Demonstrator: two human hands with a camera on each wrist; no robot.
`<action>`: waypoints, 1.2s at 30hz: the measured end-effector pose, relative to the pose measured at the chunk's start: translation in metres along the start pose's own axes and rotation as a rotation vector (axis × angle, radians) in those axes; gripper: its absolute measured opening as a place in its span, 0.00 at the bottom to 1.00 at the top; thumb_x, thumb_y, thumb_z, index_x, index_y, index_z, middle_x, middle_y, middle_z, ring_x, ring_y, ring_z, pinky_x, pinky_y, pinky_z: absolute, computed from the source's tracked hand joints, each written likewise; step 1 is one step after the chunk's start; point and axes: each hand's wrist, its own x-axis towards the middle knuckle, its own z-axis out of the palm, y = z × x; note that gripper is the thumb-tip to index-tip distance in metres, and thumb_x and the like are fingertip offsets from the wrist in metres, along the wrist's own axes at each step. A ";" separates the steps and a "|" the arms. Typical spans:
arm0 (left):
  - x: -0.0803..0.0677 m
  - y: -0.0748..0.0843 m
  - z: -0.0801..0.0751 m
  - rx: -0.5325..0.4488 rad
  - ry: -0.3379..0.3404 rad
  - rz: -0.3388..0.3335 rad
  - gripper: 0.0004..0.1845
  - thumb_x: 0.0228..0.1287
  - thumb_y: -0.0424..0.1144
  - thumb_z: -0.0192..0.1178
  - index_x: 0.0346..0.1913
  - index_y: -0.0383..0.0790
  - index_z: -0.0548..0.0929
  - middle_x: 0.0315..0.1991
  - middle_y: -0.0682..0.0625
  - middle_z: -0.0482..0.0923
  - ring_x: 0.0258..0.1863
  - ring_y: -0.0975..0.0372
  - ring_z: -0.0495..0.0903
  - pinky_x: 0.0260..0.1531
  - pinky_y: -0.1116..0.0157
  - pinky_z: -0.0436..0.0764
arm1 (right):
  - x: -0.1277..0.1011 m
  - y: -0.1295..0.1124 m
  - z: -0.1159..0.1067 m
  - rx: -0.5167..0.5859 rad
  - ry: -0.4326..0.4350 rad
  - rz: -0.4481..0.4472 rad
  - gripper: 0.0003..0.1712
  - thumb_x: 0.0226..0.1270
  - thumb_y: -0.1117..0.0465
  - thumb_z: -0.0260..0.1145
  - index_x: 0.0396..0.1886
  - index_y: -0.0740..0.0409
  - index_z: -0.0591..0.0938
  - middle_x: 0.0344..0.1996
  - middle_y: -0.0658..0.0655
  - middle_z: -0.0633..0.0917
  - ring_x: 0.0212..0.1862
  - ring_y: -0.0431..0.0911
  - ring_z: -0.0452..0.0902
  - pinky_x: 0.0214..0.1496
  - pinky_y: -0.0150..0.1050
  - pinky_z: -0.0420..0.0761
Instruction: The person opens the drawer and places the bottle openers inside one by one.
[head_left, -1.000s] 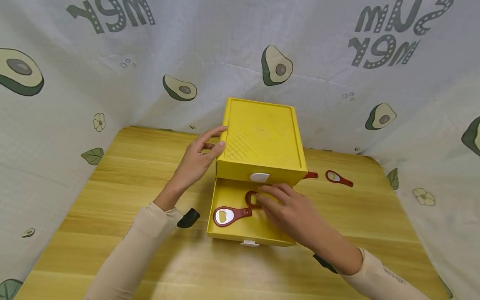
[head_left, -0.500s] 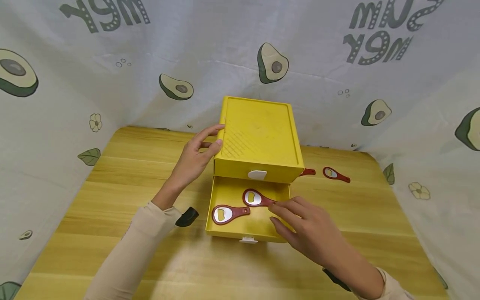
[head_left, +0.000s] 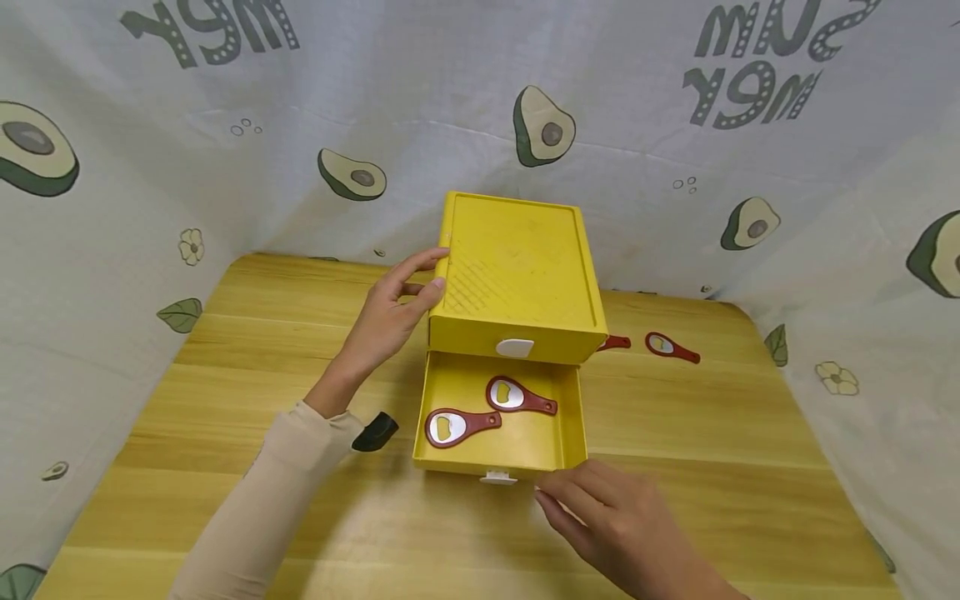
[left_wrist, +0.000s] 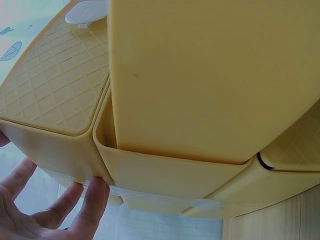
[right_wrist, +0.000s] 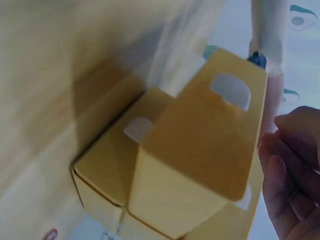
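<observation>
A yellow drawer cabinet [head_left: 517, 258] stands on the table with one drawer [head_left: 532, 442] pulled out below its top section. In the drawer lie two bottle openers with red handles: one front left [head_left: 480, 422], the other further back [head_left: 534, 403]. My left hand [head_left: 384, 321] rests its fingertips against the cabinet's left side; the left wrist view shows those fingers [left_wrist: 92, 205] extended against the yellow wall. Just in front of the drawer's right front corner is my right hand [head_left: 611, 521], fingers loosely curled and holding nothing. Whether it touches the drawer, I cannot tell.
To the cabinet's right, another bottle opener [head_left: 675, 350] lies on the wooden table [head_left: 735, 467]. A red handle [head_left: 618, 342] shows partly behind the cabinet. White tab handles [head_left: 498, 477] stick out from the drawer fronts. A printed curtain [head_left: 420, 75] hangs behind the table.
My right hand has let go of the rear bottle opener and moved out of the drawer, toward me. The left hand stays against the cabinet.
</observation>
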 end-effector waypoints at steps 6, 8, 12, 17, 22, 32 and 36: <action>0.001 -0.001 0.001 -0.004 0.002 -0.003 0.24 0.75 0.51 0.55 0.71 0.60 0.72 0.68 0.48 0.69 0.56 0.51 0.76 0.50 0.50 0.78 | -0.016 -0.008 0.017 0.014 0.022 0.037 0.20 0.79 0.54 0.55 0.30 0.55 0.87 0.27 0.45 0.85 0.27 0.36 0.81 0.29 0.28 0.81; 0.001 -0.001 0.001 -0.008 -0.001 -0.002 0.24 0.75 0.51 0.55 0.71 0.60 0.72 0.68 0.48 0.69 0.56 0.51 0.76 0.50 0.50 0.78 | -0.021 -0.009 0.022 0.020 0.010 0.060 0.20 0.79 0.54 0.55 0.32 0.55 0.88 0.28 0.46 0.86 0.28 0.37 0.82 0.31 0.28 0.82; 0.001 0.000 0.002 -0.008 -0.006 -0.004 0.24 0.75 0.51 0.55 0.71 0.60 0.71 0.68 0.48 0.69 0.57 0.52 0.76 0.50 0.52 0.78 | -0.027 -0.009 0.028 0.021 -0.009 0.112 0.20 0.79 0.52 0.55 0.34 0.55 0.88 0.28 0.46 0.87 0.28 0.37 0.83 0.32 0.29 0.83; 0.000 0.000 0.001 -0.005 -0.001 -0.010 0.24 0.75 0.51 0.55 0.71 0.61 0.72 0.68 0.49 0.69 0.57 0.52 0.76 0.50 0.52 0.78 | -0.027 -0.010 0.035 0.013 0.024 0.138 0.19 0.78 0.52 0.57 0.35 0.55 0.89 0.29 0.47 0.89 0.29 0.38 0.85 0.32 0.31 0.84; 0.000 -0.001 0.001 -0.022 0.002 -0.006 0.23 0.75 0.50 0.55 0.71 0.60 0.72 0.68 0.48 0.69 0.56 0.51 0.76 0.51 0.46 0.78 | -0.027 -0.013 0.038 0.006 0.003 0.192 0.21 0.78 0.50 0.56 0.36 0.56 0.89 0.30 0.48 0.90 0.30 0.40 0.87 0.33 0.34 0.85; 0.002 -0.002 0.002 -0.027 -0.007 0.005 0.24 0.75 0.49 0.55 0.71 0.58 0.72 0.68 0.47 0.69 0.55 0.51 0.76 0.51 0.45 0.78 | -0.026 -0.013 0.040 0.035 -0.029 0.259 0.24 0.79 0.49 0.53 0.36 0.57 0.90 0.30 0.50 0.91 0.30 0.40 0.88 0.34 0.32 0.84; 0.002 -0.003 0.001 -0.024 -0.002 0.004 0.24 0.75 0.48 0.55 0.71 0.58 0.72 0.68 0.47 0.69 0.55 0.51 0.76 0.50 0.48 0.79 | -0.024 -0.011 0.043 0.042 -0.016 0.251 0.23 0.79 0.49 0.54 0.36 0.57 0.90 0.30 0.49 0.91 0.30 0.40 0.87 0.33 0.32 0.84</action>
